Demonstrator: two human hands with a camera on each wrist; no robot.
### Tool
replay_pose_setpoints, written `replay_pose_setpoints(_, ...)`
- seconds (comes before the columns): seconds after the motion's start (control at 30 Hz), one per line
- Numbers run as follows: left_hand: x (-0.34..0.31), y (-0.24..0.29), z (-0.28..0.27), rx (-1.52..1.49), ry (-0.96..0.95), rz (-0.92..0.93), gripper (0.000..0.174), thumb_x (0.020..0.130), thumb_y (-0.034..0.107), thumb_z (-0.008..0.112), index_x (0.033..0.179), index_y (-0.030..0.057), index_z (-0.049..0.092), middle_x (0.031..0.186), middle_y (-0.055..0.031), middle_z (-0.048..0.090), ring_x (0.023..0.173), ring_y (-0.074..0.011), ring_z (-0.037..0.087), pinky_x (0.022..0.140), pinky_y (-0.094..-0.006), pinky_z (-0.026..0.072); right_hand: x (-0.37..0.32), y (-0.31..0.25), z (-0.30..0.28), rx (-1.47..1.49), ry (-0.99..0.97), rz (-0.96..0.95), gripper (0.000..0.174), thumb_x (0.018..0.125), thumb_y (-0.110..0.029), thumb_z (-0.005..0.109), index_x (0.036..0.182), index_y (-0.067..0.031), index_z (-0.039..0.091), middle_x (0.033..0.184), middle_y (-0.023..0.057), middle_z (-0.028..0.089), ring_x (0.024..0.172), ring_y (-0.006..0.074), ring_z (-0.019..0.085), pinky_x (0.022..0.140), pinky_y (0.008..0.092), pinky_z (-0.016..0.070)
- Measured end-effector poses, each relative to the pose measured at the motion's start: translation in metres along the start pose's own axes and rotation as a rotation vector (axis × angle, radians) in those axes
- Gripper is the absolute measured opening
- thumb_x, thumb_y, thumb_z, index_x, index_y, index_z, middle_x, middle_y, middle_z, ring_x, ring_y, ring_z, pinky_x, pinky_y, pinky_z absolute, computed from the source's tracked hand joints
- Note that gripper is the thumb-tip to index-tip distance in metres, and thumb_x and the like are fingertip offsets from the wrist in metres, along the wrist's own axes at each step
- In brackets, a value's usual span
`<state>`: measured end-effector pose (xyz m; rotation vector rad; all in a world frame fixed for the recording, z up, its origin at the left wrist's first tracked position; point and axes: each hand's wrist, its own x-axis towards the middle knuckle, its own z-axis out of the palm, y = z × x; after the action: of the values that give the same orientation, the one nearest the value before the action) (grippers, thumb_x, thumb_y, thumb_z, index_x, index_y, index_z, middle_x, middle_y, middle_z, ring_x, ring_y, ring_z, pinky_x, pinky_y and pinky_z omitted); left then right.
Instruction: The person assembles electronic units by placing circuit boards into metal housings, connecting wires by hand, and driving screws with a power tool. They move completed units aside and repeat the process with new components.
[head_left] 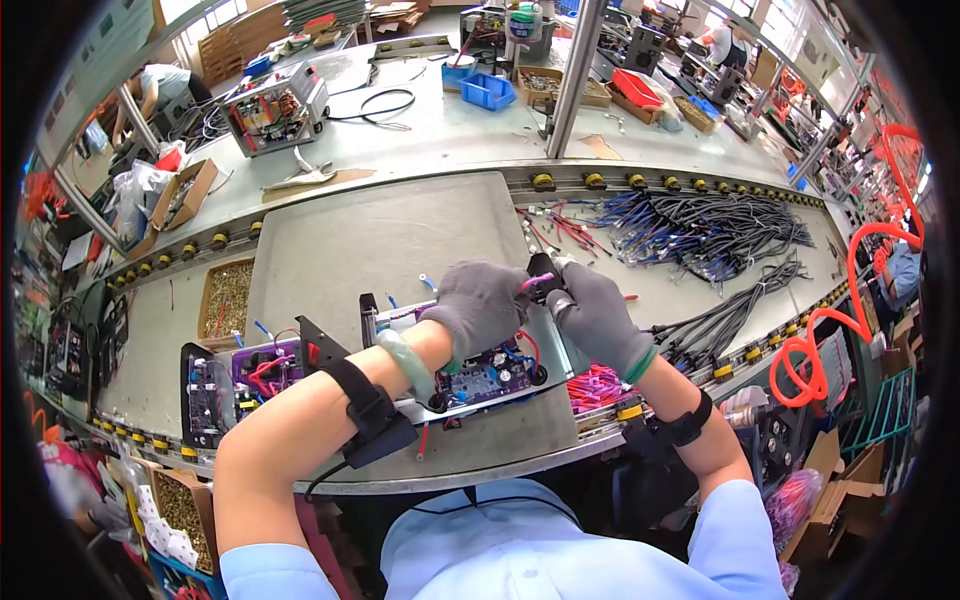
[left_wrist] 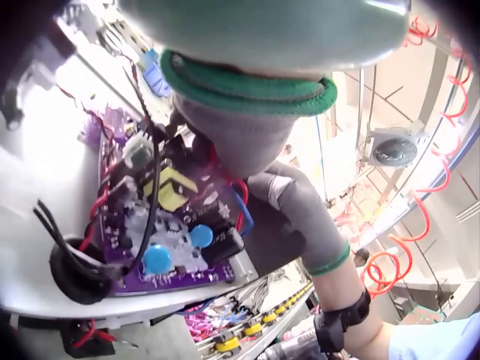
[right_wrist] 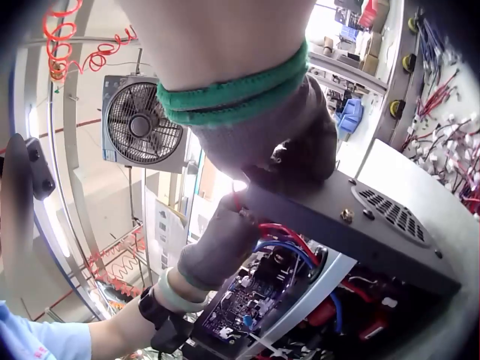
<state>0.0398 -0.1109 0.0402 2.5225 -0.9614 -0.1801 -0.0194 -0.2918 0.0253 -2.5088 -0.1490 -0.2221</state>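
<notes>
A grey-gloved left hand [head_left: 480,305] reaches over a chassis with a purple circuit board [head_left: 490,372]. Its curled fingers pinch a pink-sleeved wire [head_left: 537,281] beside the chassis's black end panel [head_left: 541,268]. Facing it, the gloved right hand [head_left: 602,322] grips the upper edge of that panel, its fingers curled over the top in the right wrist view. Red and blue wires [right_wrist: 289,238] run from the board past the left hand there. Blue round components [left_wrist: 157,259] and a yellow-wrapped part [left_wrist: 171,189] show on the board in the left wrist view. The fingertips are partly hidden.
Another chassis [head_left: 207,392] with a purple board stands at the left. Bundled black cables [head_left: 700,235] lie at the right, above pink wires [head_left: 597,388]. A cardboard box of small metal parts [head_left: 227,300] sits at the left. Roller rails [head_left: 595,181] edge the bench; a coiled red hose [head_left: 800,370] hangs right.
</notes>
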Motion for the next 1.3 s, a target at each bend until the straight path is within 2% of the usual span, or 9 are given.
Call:
replay_pose_setpoints(0.27, -0.002, -0.005, 0.002, -0.017, -0.066, -0.006, 0.012, 0.082, 0.018, 0.062, 0.089, 0.0126, 0.07, 0.081, -0.0168, 0.067, 0.081, -0.0385, 0.064, 0.074, -0.0481, 0.0508, -0.001, 0.001, 0.0, 0.032, 0.02, 0.007, 0.017, 0.089, -0.017, 0.055, 0.088, 0.0, 0.057, 0.071, 0.0237, 0.06, 0.072, 0.044, 0.062, 0.067, 0.0518, 0.0479)
replay_pose_setpoints(0.63, 0.001, 0.022, 0.005, 0.116, -0.044, -0.072, 0.012, 0.08, 0.017, 0.063, 0.085, 0.0084, 0.07, 0.08, -0.0165, 0.068, 0.08, -0.0361, 0.067, 0.074, -0.0459, 0.0522, 0.0, 0.001, -0.001, -0.007, 0.03, -0.055, 0.016, 0.085, -0.014, 0.055, 0.087, 0.0011, 0.055, 0.075, 0.0243, 0.062, 0.073, 0.0436, 0.063, 0.067, 0.0525, 0.0486)
replay_pose_setpoints(0.8, -0.032, 0.029, 0.005, -0.078, 0.495, -0.034, 0.013, 0.086, 0.015, 0.067, 0.094, 0.0061, 0.07, 0.088, -0.0143, 0.069, 0.082, -0.0348, 0.068, 0.076, -0.0413, 0.0541, -0.003, 0.001, -0.007, -0.063, -0.044, -0.025, 0.018, 0.085, -0.015, 0.053, 0.092, 0.0013, 0.056, 0.079, 0.0243, 0.063, 0.076, 0.0428, 0.064, 0.07, 0.0516, 0.0498)
replay_pose_setpoints(0.83, -0.038, 0.029, 0.0, -0.257, 0.454, -0.013, 0.012, 0.086, 0.009, 0.069, 0.097, 0.0047, 0.071, 0.085, -0.0124, 0.07, 0.073, -0.0251, 0.068, 0.07, -0.0329, 0.0545, -0.003, 0.001, -0.005, -0.064, -0.031, -0.038, 0.018, 0.086, -0.015, 0.053, 0.093, 0.0012, 0.055, 0.081, 0.0243, 0.064, 0.078, 0.0425, 0.064, 0.072, 0.0512, 0.0501)
replay_pose_setpoints(0.93, -0.039, 0.022, 0.014, -0.772, 0.461, -0.06, 0.024, 0.091, 0.024, 0.064, 0.095, 0.0014, 0.07, 0.08, -0.0131, 0.07, 0.069, -0.0252, 0.067, 0.07, -0.0374, 0.0534, -0.004, 0.002, -0.001, -0.059, -0.015, -0.05, 0.019, 0.086, -0.016, 0.053, 0.095, 0.0012, 0.055, 0.085, 0.0244, 0.064, 0.081, 0.0421, 0.064, 0.074, 0.0504, 0.0505)
replay_pose_setpoints(1.0, -0.034, 0.021, 0.014, -0.764, 0.48, -0.042, 0.026, 0.091, 0.028, 0.066, 0.097, 0.0025, 0.071, 0.077, -0.0134, 0.071, 0.065, -0.0224, 0.066, 0.068, -0.0337, 0.0533, -0.005, 0.003, -0.001, -0.057, -0.009, -0.036, 0.02, 0.087, -0.017, 0.053, 0.095, 0.0013, 0.055, 0.086, 0.0245, 0.064, 0.082, 0.042, 0.064, 0.074, 0.0501, 0.0505)
replay_pose_setpoints(1.07, -0.018, 0.024, -0.002, -0.47, 0.054, -0.318, 0.024, 0.088, 0.026, 0.067, 0.096, 0.0039, 0.072, 0.079, -0.0148, 0.071, 0.069, -0.0252, 0.068, 0.071, -0.0354, 0.0535, -0.004, 0.003, -0.004, -0.058, -0.023, -0.049, 0.021, 0.087, -0.018, 0.052, 0.094, 0.0016, 0.055, 0.087, 0.0241, 0.064, 0.082, 0.0413, 0.064, 0.074, 0.0498, 0.0505)
replay_pose_setpoints(1.1, -0.011, 0.023, -0.006, -0.337, -0.003, -0.286, 0.026, 0.087, 0.025, 0.067, 0.097, 0.0005, 0.07, 0.081, -0.0175, 0.07, 0.068, -0.0199, 0.065, 0.067, -0.0346, 0.0513, -0.004, 0.005, -0.004, -0.063, -0.035, -0.029, 0.02, 0.087, -0.018, 0.053, 0.094, 0.0012, 0.056, 0.085, 0.0239, 0.064, 0.082, 0.0408, 0.065, 0.073, 0.0497, 0.0506)
replay_pose_setpoints(1.3, -0.015, 0.005, 0.007, -0.236, 0.086, -0.23, 0.02, 0.089, 0.02, 0.062, 0.093, 0.0005, 0.066, 0.079, -0.0205, 0.067, 0.074, -0.0313, 0.066, 0.07, -0.0389, 0.0498, -0.004, 0.006, -0.003, 0.013, -0.005, -0.06, 0.02, 0.087, -0.017, 0.053, 0.093, 0.0018, 0.055, 0.079, 0.0233, 0.064, 0.078, 0.0415, 0.065, 0.071, 0.0498, 0.0513)
